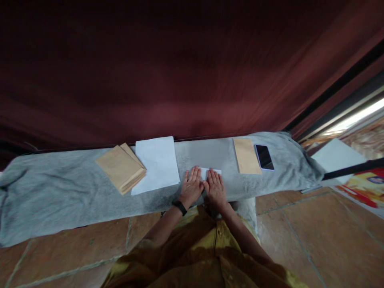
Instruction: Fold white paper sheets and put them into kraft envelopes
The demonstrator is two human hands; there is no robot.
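Observation:
A small white piece of paper (211, 171) lies on the grey cloth in front of me, partly covered by both hands. My left hand (191, 188) rests flat over its left part, fingers stretched out. Flat on its right part is my right hand (215, 189), its fingers spread a little. The two hands nearly meet at the thumbs. To the left of them lies a stack of white sheets (156, 165), and brown envelopes (120, 166) overlap its left edge. One more brown envelope (247, 156) lies to the right.
A phone (265, 157) lies right of the single envelope. Grey cloth (60, 196) covers the long narrow surface. A dark red fabric wall (186, 80) rises behind it. On the right are a dark bar (354, 169) and a colourful printed sheet (367, 186).

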